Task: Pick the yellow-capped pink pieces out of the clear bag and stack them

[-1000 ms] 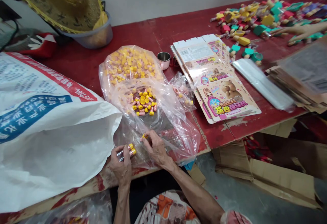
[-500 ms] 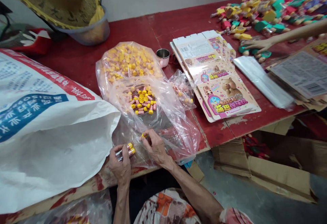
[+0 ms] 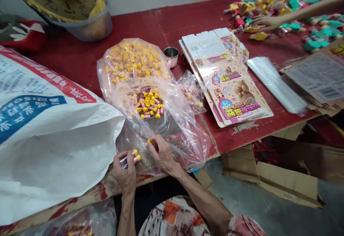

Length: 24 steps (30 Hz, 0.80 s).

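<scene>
My left hand is closed around two small clear tubes with yellow caps at the table's near edge. My right hand pinches another yellow-capped tube on the crumpled clear plastic bag. Farther back in that bag lies a heap of several more yellow-capped tubes. Behind it sits a fuller clear bag of the same tubes.
A big white woven sack covers the left of the red table. Flat printed cartons, a small metal cup and clear sleeves lie to the right. Another person's hand reaches among coloured toys at the far right. Cardboard lies on the floor.
My hands have stayed nearly still, holding the tubes. The other person's hand has moved from the nearer toys to the farther pile. The view has shifted slightly.
</scene>
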Each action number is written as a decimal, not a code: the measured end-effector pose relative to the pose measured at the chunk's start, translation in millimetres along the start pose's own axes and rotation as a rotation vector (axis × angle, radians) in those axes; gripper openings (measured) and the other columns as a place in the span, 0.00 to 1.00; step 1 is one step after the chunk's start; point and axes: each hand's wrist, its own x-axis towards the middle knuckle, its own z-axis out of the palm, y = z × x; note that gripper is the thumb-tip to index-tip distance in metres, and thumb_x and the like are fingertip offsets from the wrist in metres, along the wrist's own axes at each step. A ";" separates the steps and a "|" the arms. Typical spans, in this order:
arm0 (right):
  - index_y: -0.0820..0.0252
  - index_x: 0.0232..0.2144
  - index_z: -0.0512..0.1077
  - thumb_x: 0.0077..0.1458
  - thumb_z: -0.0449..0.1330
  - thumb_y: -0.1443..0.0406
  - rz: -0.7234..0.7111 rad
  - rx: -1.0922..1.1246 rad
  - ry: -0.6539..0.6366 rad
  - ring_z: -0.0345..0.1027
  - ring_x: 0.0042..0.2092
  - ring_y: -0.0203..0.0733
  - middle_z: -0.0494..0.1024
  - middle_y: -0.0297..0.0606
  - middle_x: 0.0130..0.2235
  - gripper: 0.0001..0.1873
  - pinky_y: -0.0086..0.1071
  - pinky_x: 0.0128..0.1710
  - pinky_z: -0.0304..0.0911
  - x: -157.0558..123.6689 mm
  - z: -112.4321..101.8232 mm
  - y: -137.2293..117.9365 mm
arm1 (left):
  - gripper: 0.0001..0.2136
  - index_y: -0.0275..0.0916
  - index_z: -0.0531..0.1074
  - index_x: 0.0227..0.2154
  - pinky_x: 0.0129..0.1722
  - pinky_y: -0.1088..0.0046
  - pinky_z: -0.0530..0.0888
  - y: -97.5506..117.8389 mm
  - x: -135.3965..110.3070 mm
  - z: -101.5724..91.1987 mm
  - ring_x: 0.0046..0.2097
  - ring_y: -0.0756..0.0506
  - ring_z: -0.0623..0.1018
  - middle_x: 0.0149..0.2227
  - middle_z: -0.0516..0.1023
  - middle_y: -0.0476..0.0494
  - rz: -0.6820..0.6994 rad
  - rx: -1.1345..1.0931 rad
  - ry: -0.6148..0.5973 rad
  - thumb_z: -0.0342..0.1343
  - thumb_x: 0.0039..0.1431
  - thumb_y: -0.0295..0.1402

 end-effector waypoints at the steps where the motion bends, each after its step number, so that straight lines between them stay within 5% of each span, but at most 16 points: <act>1: 0.56 0.41 0.71 0.70 0.54 0.62 0.006 -0.006 -0.003 0.69 0.33 0.39 0.76 0.35 0.37 0.07 0.32 0.38 0.67 0.0 0.0 0.0 | 0.15 0.43 0.71 0.33 0.32 0.71 0.78 0.7 -0.1 0.0 0.31 0.45 0.80 0.31 0.79 0.47 0.001 0.003 0.000 0.57 0.58 0.50; 24: 0.56 0.40 0.70 0.69 0.54 0.63 -0.009 -0.016 0.000 0.71 0.37 0.40 0.76 0.36 0.37 0.07 0.32 0.40 0.67 0.7 1.4 2.8 | 0.14 0.43 0.72 0.33 0.32 0.71 0.78 0.7 -0.9 0.4 0.30 0.46 0.80 0.31 0.80 0.48 0.001 0.005 0.009 0.57 0.58 0.49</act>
